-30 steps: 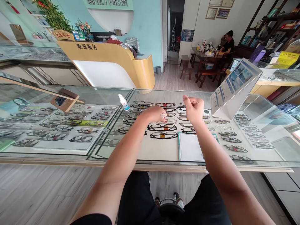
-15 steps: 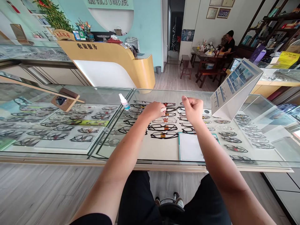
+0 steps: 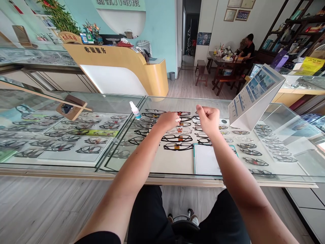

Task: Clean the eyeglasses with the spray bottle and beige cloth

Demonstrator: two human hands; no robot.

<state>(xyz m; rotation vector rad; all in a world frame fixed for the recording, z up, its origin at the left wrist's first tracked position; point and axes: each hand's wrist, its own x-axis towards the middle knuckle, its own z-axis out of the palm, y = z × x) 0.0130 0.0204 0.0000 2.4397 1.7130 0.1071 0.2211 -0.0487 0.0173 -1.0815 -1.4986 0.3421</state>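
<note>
Both hands are held over a glass display counter (image 3: 177, 179). My left hand (image 3: 168, 121) is closed, its back towards me. A small whitish thing (image 3: 178, 119) shows at its fingertips, too small to name. My right hand (image 3: 209, 119) makes a fist a little way to the right, thumb on top. Whatever it may hold is hidden. Under the glass lie rows of eyeglasses (image 3: 178, 146), some with orange tags. A white spray bottle (image 3: 135, 110) with a blue label stands on the counter, left of my left hand. A white sheet with a teal edge (image 3: 206, 161) lies below my right hand.
A tilted white display stand (image 3: 256, 96) rises right of my right hand. On the left is a wooden block (image 3: 72, 107). A yellow service desk (image 3: 114, 62) stands beyond the counter. At the back right, a person (image 3: 248, 47) sits at a dark table.
My left hand has shifted slightly to the right and stays closed. My right hand has hardly moved and remains a fist.
</note>
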